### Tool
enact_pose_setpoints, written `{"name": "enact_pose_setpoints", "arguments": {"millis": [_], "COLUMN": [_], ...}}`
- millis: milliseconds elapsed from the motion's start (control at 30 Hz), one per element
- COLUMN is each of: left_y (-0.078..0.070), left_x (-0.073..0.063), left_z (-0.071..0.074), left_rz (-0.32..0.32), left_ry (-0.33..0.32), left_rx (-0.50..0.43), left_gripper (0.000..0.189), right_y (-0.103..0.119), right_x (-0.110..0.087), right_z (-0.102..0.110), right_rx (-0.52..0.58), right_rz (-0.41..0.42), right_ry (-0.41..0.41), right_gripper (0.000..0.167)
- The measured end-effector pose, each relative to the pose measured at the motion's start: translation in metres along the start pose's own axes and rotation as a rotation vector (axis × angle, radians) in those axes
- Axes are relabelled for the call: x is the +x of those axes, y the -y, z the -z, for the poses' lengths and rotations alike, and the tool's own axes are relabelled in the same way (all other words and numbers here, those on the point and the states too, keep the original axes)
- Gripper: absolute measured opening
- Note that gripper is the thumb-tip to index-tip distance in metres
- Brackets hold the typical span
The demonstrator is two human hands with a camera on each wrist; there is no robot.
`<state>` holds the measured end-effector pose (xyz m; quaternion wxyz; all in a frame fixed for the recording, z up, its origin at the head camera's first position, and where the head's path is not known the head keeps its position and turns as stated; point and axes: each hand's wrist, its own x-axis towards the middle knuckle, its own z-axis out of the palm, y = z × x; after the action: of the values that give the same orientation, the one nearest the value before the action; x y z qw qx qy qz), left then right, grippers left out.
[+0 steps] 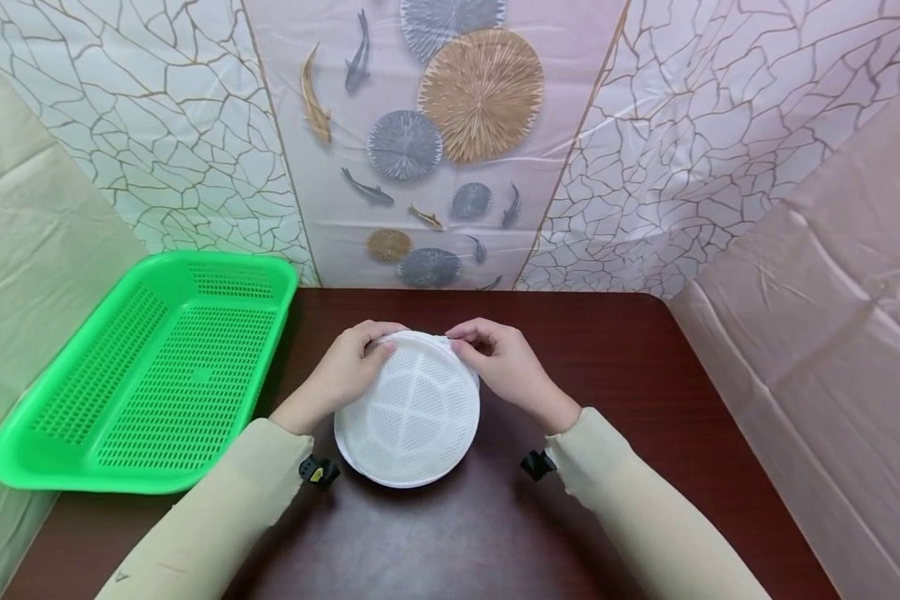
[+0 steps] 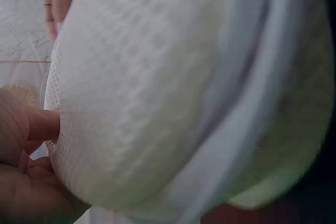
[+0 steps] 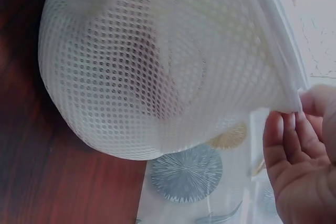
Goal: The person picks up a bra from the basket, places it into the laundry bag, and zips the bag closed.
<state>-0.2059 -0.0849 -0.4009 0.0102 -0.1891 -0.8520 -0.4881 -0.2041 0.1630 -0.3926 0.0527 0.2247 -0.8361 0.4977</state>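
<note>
A round white mesh laundry bag (image 1: 408, 417) is held up over the middle of the dark table, its flat circular end facing the head camera. My left hand (image 1: 345, 367) grips its upper left rim, with the thumb on the near face. At the upper right, my right hand (image 1: 506, 362) pinches the edge between thumb and fingers. In the right wrist view, that pinch sits at the end of a smooth white band (image 3: 281, 30) bordering the mesh. The left wrist view shows the bag's mesh wall (image 2: 131, 87) close up, partly blurred. What the bag contains, if anything, cannot be made out.
To the left stands a green plastic basket (image 1: 183, 383) with slotted walls. The dark red-brown table (image 1: 600, 333) runs back to a patterned wall covering (image 1: 420, 208). Beige fabric (image 1: 817, 317) hangs along the right side.
</note>
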Motion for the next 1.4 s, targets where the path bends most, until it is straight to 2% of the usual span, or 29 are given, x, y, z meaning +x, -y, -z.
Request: {"name": "enact_pose_setpoints", "arguments": {"millis": [67, 167, 433, 700, 900, 1067, 1267, 1400], "left_y": [0.0018, 0.0016, -0.0029, -0.0009, -0.0007, -0.0018, -0.0024, -0.0022], "left_x": [0.0004, 0.0001, -0.0014, -0.0007, -0.0015, -0.0034, -0.0044, -0.0049], "left_z": [-0.0010, -0.0022, -0.0032, -0.0046, -0.0041, -0.0028, -0.0019, -0.0020], "left_rz": [-0.045, -0.065, -0.032, -0.063, -0.069, -0.078, -0.088, -0.066], "left_ry": [-0.017, -0.029, -0.013, -0.011, 0.000, 0.005, -0.007, -0.013], "left_rx": [0.078, 0.120, 0.082, 0.098, 0.092, 0.079, 0.077, 0.087], "left_gripper": [0.025, 0.025, 0.023, 0.024, 0.023, 0.023, 0.024, 0.023], "right_y": [-0.0013, -0.0028, -0.0023, 0.0016, 0.0026, 0.0035, 0.0044, 0.0044], "right_x": [-0.0004, -0.0009, 0.0001, -0.0008, -0.0016, -0.0033, -0.0052, -0.0050], "right_z": [-0.0016, -0.0034, -0.0045, -0.0056, -0.0064, -0.0068, -0.0070, -0.0074], "right_rx": [-0.015, -0.018, -0.065, -0.167, -0.168, -0.164, -0.176, -0.188], "right_rz": [0.012, 0.028, 0.056, 0.139, 0.158, 0.148, 0.190, 0.218], "right_ry": [-0.025, -0.023, 0.062, 0.108, 0.136, 0.116, 0.041, 0.006], "right_gripper": [0.012, 0.015, 0.025, 0.026, 0.024, 0.019, 0.013, 0.010]}}
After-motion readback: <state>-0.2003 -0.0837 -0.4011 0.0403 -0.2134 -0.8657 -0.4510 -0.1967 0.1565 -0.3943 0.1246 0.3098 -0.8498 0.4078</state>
